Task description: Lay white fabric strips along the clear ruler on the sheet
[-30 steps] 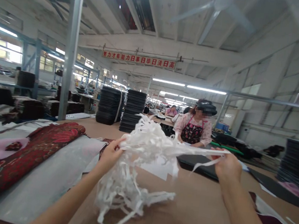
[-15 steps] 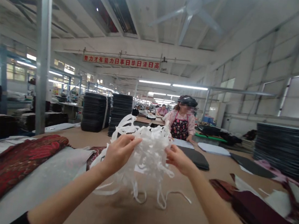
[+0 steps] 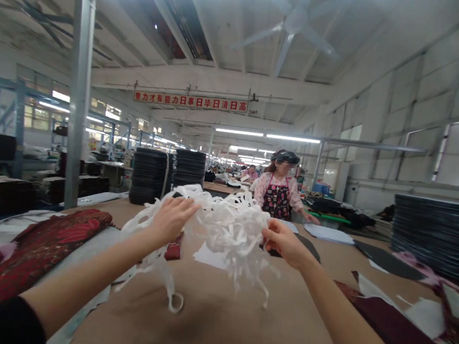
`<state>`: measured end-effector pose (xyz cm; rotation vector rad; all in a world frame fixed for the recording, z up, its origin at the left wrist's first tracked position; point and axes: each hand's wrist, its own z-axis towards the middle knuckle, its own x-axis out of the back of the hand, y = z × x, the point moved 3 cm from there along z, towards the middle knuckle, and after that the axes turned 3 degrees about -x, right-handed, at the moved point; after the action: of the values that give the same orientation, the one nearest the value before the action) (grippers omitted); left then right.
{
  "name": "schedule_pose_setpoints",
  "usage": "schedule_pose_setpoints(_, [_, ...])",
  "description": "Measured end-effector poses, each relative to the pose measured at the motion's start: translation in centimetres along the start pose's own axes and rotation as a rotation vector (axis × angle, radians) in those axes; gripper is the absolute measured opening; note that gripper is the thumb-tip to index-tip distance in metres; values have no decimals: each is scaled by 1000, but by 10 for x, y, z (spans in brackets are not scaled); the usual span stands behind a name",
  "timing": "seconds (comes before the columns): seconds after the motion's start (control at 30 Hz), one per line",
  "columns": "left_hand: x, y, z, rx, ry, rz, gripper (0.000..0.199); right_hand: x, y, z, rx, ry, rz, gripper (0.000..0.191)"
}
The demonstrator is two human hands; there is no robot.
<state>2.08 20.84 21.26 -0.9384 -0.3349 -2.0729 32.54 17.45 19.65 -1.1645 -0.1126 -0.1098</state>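
Observation:
A loose tangle of thin white strips [image 3: 230, 222] hangs in the air above the brown table [image 3: 212, 324], its ends dangling. My left hand [image 3: 174, 218] grips its left part, fingers bent over the strips. At the right edge of the bundle, my right hand [image 3: 283, 240] pinches strips between thumb and fingers. Beneath the tangle, a white sheet [image 3: 211, 255] and a small dark red piece [image 3: 174, 247] lie on the tabletop.
Patterned red fabric [image 3: 51, 245] lies at left; dark maroon cloth [image 3: 394, 329] is at right. Stacks of dark pads [image 3: 152, 177] stand behind, another dark stack [image 3: 437, 237] at right. A person in an apron [image 3: 277, 197] stands across the table near white pads [image 3: 329, 233].
My left hand has moved left, away from my right hand, and the white tangle has spread wider between them. The person's hand across the table has shifted right.

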Motion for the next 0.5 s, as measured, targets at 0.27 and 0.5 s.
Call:
schedule_pose_setpoints(0.27, [-54,39,-14,249,1,-268,59,-53,-6,-24,-43,-58,201,34])
schedule_pose_setpoints(0.5, [-74,64,-18,210,-1,-481,21,-47,1,-58,-105,-180,86,40])
